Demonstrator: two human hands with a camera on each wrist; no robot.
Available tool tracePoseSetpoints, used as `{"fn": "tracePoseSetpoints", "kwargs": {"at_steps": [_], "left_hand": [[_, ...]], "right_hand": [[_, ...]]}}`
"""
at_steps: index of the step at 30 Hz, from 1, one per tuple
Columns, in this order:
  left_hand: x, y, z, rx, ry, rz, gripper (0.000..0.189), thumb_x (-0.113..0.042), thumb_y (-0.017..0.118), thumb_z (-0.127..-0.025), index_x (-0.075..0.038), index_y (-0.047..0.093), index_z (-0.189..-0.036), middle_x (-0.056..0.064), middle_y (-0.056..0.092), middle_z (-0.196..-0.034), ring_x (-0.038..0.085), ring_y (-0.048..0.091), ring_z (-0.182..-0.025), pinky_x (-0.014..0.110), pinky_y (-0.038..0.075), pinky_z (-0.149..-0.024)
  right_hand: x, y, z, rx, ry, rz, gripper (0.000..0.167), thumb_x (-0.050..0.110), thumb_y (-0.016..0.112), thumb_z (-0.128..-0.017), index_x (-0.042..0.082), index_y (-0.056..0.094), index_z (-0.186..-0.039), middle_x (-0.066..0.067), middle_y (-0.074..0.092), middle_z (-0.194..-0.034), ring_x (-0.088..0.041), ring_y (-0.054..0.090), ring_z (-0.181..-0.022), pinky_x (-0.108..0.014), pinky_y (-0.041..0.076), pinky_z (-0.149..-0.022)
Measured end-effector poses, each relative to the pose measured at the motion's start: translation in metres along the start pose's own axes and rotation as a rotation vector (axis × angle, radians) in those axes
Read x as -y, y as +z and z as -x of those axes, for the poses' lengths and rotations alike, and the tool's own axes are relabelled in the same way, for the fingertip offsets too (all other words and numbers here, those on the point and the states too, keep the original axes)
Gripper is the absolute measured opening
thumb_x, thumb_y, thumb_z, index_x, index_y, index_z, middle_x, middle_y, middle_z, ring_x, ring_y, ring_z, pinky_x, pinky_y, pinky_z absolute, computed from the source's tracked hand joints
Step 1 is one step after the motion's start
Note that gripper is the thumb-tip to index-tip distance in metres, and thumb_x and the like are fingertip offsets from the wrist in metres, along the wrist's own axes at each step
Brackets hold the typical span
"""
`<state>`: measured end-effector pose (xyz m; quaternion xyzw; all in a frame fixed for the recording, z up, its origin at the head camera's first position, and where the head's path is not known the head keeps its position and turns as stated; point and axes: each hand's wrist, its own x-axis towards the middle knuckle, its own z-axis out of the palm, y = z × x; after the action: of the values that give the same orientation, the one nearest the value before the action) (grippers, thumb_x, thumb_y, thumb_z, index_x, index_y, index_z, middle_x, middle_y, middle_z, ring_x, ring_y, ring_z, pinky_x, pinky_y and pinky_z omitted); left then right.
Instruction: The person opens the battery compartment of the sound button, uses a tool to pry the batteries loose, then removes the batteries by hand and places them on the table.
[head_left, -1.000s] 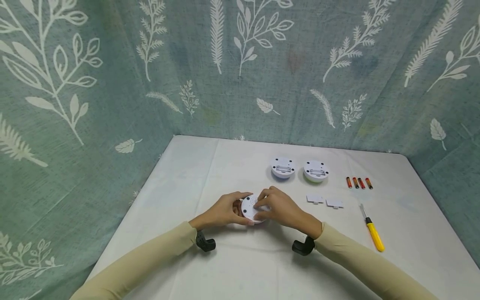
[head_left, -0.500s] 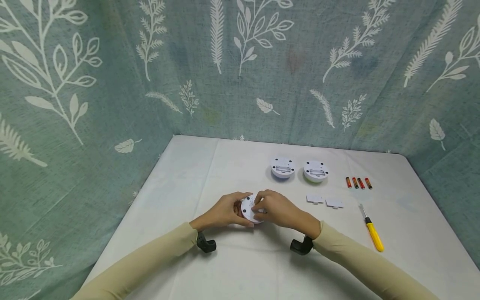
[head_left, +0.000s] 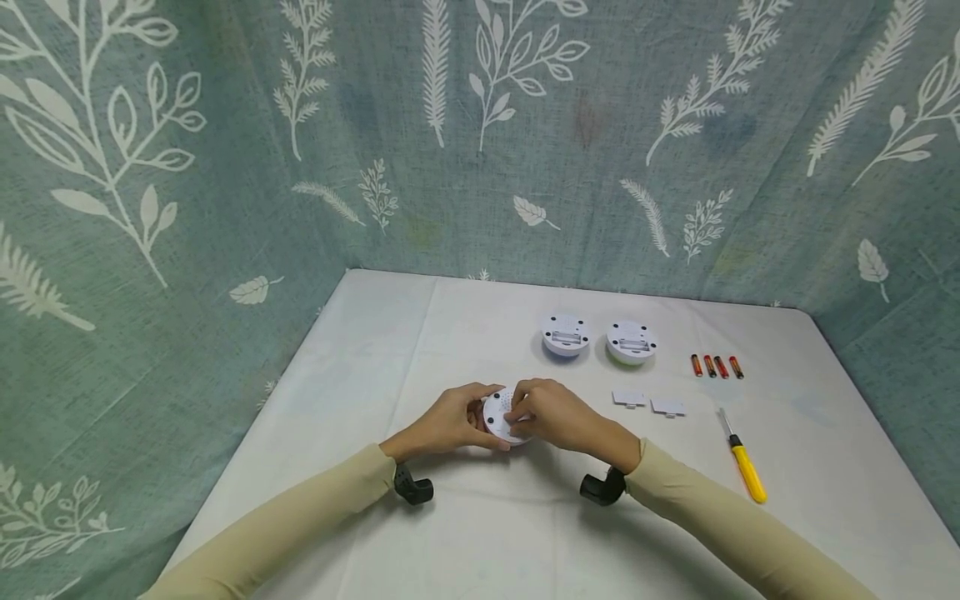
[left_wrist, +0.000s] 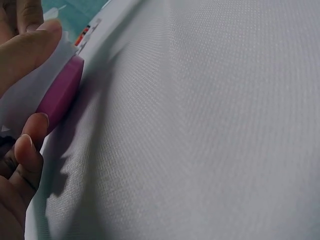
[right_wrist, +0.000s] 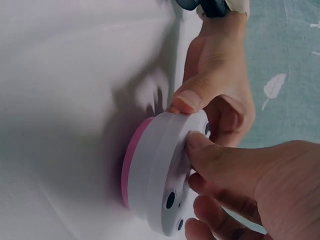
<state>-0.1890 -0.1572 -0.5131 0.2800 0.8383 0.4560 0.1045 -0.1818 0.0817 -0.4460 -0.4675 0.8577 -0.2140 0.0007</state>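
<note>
My left hand [head_left: 450, 421] grips a round white device [right_wrist: 155, 170] by its side, thumb near and fingers on the far side. Its flat face, with dark round feet and small holes, is turned up; a pink rim [left_wrist: 62, 95] shows below in the left wrist view. My right hand [head_left: 561, 423] is over the right part of that face, fingers bent. In the right wrist view its thumb [right_wrist: 200, 147] presses on the face, with the fingertips close beside. The hand covers the spot it works on; I cannot tell whether it pinches anything.
Two similar devices [head_left: 566, 337], [head_left: 632, 343] lie face up farther back, battery slots exposed. Two white battery covers [head_left: 628, 398], [head_left: 668, 407] lie to the right, with several red-and-black batteries [head_left: 722, 367] beyond. A yellow-handled screwdriver [head_left: 747, 468] lies at the right on the white table [head_left: 420, 533].
My right hand has shifted slightly left and down over the face, its fingers drawn closer together. My left hand and the device have stayed almost still.
</note>
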Motion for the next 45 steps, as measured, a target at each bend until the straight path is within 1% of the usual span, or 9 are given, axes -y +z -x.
{"fn": "tracePoseSetpoints", "kwargs": {"at_steps": [4,12,18,21,26,29,34,39,45], "left_hand": [[-0.001,0.0,0.0,-0.006,-0.001,0.013,0.088,-0.043,0.094,-0.072,-0.019,0.056,-0.148,-0.003,0.063,-0.102,0.012,0.061,-0.075,0.024,0.051,-0.061],[-0.001,0.0,0.0,-0.039,0.0,-0.017,0.091,-0.045,0.096,-0.069,-0.013,0.058,-0.145,-0.007,0.065,-0.111,0.01,0.061,-0.081,0.024,0.052,-0.066],[0.0,0.002,0.001,-0.054,-0.024,-0.003,0.091,-0.045,0.096,-0.068,-0.011,0.059,-0.145,-0.007,0.066,-0.112,0.011,0.063,-0.084,0.024,0.053,-0.07],[0.001,0.001,0.001,-0.055,-0.032,0.01,0.091,-0.044,0.096,-0.07,-0.01,0.058,-0.146,-0.007,0.067,-0.11,0.011,0.063,-0.084,0.024,0.052,-0.07],[0.002,0.0,0.001,-0.032,-0.039,0.03,0.093,-0.041,0.095,-0.071,-0.009,0.055,-0.149,-0.003,0.066,-0.093,0.012,0.063,-0.076,0.024,0.051,-0.063],[0.003,-0.001,0.001,-0.021,-0.042,0.034,0.094,-0.041,0.095,-0.072,-0.009,0.053,-0.15,-0.003,0.066,-0.091,0.012,0.062,-0.075,0.024,0.051,-0.062],[0.002,-0.001,0.001,-0.015,-0.053,0.045,0.094,-0.041,0.095,-0.072,-0.01,0.052,-0.15,-0.002,0.067,-0.087,0.012,0.063,-0.074,0.023,0.05,-0.062],[0.002,-0.001,0.001,-0.012,-0.049,0.06,0.095,-0.037,0.095,-0.072,-0.007,0.051,-0.15,-0.001,0.067,-0.083,0.012,0.063,-0.072,0.023,0.05,-0.061],[0.0,-0.002,0.002,-0.014,-0.038,0.025,0.093,-0.038,0.094,-0.075,-0.006,0.05,-0.151,-0.001,0.066,-0.09,0.013,0.065,-0.075,0.025,0.053,-0.064]], "right_hand": [[0.002,-0.002,0.0,0.024,0.012,0.004,0.015,0.009,0.084,-0.086,0.004,0.082,-0.1,-0.002,0.067,-0.095,-0.014,0.063,-0.085,-0.027,0.054,-0.077],[0.007,0.001,0.002,0.025,0.027,0.139,0.013,0.016,0.086,-0.084,0.008,0.083,-0.094,0.002,0.063,-0.088,-0.011,0.056,-0.08,-0.025,0.052,-0.073],[0.005,0.011,0.005,-0.066,-0.143,0.244,0.006,0.006,0.078,-0.082,0.01,0.075,-0.078,0.005,0.047,-0.078,-0.009,0.044,-0.073,-0.019,0.043,-0.062],[0.002,0.016,0.007,-0.137,-0.218,0.235,0.01,0.001,0.075,-0.079,0.01,0.072,-0.076,0.006,0.042,-0.077,-0.009,0.044,-0.073,-0.018,0.04,-0.063],[-0.006,0.021,0.008,-0.213,-0.284,0.197,0.006,0.002,0.075,-0.083,0.007,0.076,-0.08,0.005,0.045,-0.079,-0.009,0.047,-0.076,-0.016,0.043,-0.065],[-0.011,0.023,0.012,-0.202,-0.243,0.123,0.006,0.006,0.078,-0.088,0.004,0.081,-0.091,0.004,0.054,-0.084,-0.008,0.052,-0.078,-0.016,0.047,-0.068],[-0.016,0.021,0.017,-0.135,-0.071,-0.115,0.021,0.016,0.082,-0.09,0.005,0.081,-0.108,0.001,0.065,-0.099,-0.01,0.062,-0.084,-0.019,0.053,-0.073],[-0.02,0.018,0.017,-0.122,0.023,-0.241,0.019,0.015,0.083,-0.088,0.01,0.082,-0.107,0.002,0.069,-0.101,-0.012,0.065,-0.088,-0.022,0.054,-0.073],[-0.02,0.019,0.017,-0.138,0.041,-0.288,0.014,0.012,0.083,-0.089,0.011,0.082,-0.103,0.003,0.07,-0.099,-0.009,0.063,-0.084,-0.025,0.054,-0.07]]}}
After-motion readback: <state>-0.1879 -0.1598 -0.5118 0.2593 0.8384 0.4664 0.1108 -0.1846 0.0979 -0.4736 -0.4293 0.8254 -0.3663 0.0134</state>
